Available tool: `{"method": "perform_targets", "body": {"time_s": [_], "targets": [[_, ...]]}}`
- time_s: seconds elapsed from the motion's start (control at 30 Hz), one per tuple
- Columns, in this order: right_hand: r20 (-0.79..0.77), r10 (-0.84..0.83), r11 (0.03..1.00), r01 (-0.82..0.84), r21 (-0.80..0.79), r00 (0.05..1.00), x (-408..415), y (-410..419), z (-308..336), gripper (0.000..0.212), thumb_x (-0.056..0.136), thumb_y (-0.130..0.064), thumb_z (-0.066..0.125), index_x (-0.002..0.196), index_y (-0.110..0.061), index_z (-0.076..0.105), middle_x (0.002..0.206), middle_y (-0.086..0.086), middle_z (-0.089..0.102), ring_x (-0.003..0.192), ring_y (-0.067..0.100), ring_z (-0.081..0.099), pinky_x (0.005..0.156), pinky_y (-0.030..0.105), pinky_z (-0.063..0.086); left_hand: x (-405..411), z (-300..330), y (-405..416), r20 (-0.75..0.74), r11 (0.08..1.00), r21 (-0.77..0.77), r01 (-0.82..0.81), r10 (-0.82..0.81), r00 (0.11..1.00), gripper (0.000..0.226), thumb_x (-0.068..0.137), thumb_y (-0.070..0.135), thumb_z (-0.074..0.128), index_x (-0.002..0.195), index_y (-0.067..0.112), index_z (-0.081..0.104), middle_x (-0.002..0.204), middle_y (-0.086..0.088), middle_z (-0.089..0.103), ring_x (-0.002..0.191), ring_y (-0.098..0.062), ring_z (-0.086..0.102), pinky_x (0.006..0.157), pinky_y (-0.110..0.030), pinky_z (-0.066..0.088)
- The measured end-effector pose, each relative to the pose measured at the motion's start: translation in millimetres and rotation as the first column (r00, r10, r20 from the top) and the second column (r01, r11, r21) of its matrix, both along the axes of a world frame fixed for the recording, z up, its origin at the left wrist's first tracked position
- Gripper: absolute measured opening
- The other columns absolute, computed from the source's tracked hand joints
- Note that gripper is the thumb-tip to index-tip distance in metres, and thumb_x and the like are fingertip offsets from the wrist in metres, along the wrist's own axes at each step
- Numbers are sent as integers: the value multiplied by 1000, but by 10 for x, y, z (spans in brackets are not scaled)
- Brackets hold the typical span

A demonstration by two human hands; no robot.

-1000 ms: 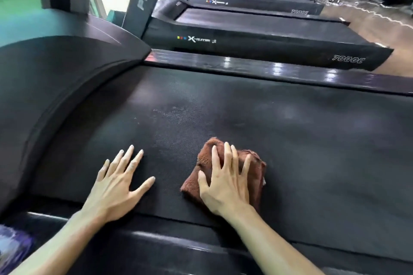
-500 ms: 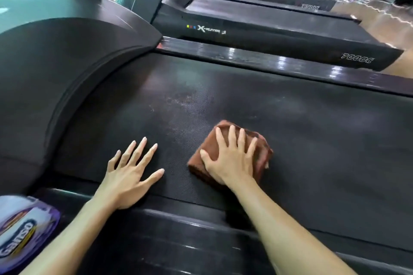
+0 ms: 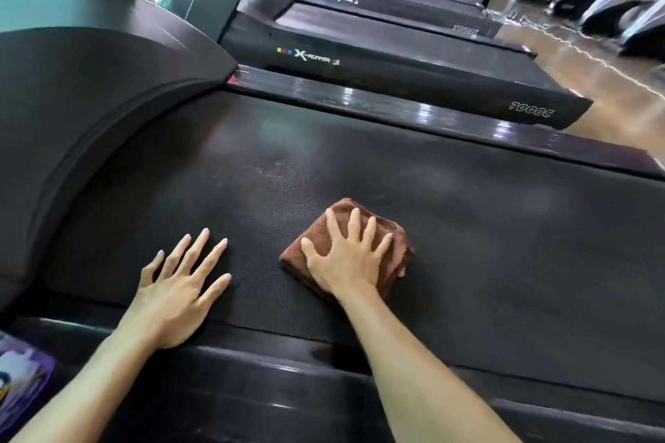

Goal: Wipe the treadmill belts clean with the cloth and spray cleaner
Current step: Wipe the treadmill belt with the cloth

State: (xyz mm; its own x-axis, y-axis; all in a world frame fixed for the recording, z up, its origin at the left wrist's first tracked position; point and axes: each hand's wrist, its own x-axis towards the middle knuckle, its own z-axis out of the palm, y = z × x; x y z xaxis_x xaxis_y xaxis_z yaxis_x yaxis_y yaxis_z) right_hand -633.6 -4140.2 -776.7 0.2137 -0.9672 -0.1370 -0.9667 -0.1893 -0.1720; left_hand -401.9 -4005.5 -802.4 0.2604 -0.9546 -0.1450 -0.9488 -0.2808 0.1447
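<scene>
Step in hand: wiping the near treadmill belt (image 3: 467,227); judging by the flat press on the cloth, a wiping stroke is under way.
Cloth: a folded brown cloth (image 3: 390,244) lies on the belt, near the front edge and roughly mid-width in view.
Right hand: the right hand (image 3: 345,259) lies on top of the cloth, fingers (image 3: 354,223) straight and spread, pressing down rather than gripping; the palm covers the near half, and the cloth's far corner and right edge show past the fingertips.
Left hand: the left hand (image 3: 176,295) rests flat on the bare belt, just left of the cloth and apart from it, fingers released and splayed, holding nothing; it looks like a brace.
Belt condition: a pale, speckled patch (image 3: 266,169) sits on the belt beyond the cloth, toward the motor cover (image 3: 90,111).
Next move: probably a push of the cloth away and leftward over that patch, keeping the pressure even so that the folds do not bunch.
Spray cleaner: not clearly seen; a purple-and-white package (image 3: 21,381) at the lower left edge is too cropped to identify.
Remaining: the treadmills (image 3: 396,79) behind appear yet to be done.
</scene>
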Motion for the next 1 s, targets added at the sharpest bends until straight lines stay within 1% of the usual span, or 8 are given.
{"method": "perform_targets", "body": {"time_s": [0.13,0.27,0.4,0.5,0.6,0.73,0.83,1.0], "targets": [[60,309,951,-308,-28,949,89,512,-38,83,89,-84,29,161,-51,6,175,0,-5,159,32,-15,122,63,-13,-7,-2,-10,-5,1000,-29,4,-4,1000,98,59,85,-39,149,58,-14,161,23,-24,150,-3,-22,123,-35,-8],[43,143,989,-141,-52,989,-334,471,-107,88,82,-89,26,161,-54,7,175,-4,-2,159,28,-12,124,60,-10,-2,-1,-21,-10,1000,-22,-6,6,1000,86,70,82,-26,151,57,-14,162,22,-23,151,-3,-22,123,-36,-8],[17,-5,1000,5,-7,1000,-4,49,-38,87,87,-86,27,163,-46,9,175,4,-2,159,36,-11,120,68,-13,-13,12,-18,-8,999,-31,-8,8,1000,79,74,78,-16,151,58,-12,163,22,-21,151,-3,-21,123,-36,-7],[35,188,982,-188,-23,981,203,265,-4,84,90,-84,28,163,-48,8,175,3,-6,159,36,-13,121,65,-15,-4,22,-6,-17,1000,-27,-7,6,1000,79,74,78,-16,151,58,-12,163,22,-21,151,-3,-21,123,-36,-8],[67,327,945,-324,-52,943,-115,680,-40,84,87,-85,31,161,-53,7,175,-3,-7,159,29,-13,124,61,-10,-6,19,-1,-13,999,-36,-6,5,1000,79,73,77,-18,150,58,-15,163,22,-24,151,-3,-22,123,-36,-8],[-32,18,1000,-19,-20,999,-682,480,-82,91,79,-92,17,160,-55,1,174,-6,-7,159,26,-11,124,62,-7,-19,0,-1,-11,999,-38,-1,0,1000,77,75,76,-19,150,58,-17,162,22,-27,150,-4,-25,123,-36,-10],[-21,-107,994,107,3,994,-437,52,-47,88,87,-88,23,163,-48,6,175,0,-5,159,32,-11,122,66,-11,-15,-2,-1,-22,999,-39,-8,7,1000,79,75,76,-18,152,57,-15,163,22,-24,151,-3,-23,123,-36,-9],[23,232,973,-232,-6,973,57,237,-3,85,88,-87,25,162,-50,5,175,-1,-7,159,31,-14,123,62,-14,-31,53,-8,11,1000,-21,-12,12,1000,78,71,75,-23,148,59,-21,162,21,-29,151,-4,-26,123,-36,-9]]}}
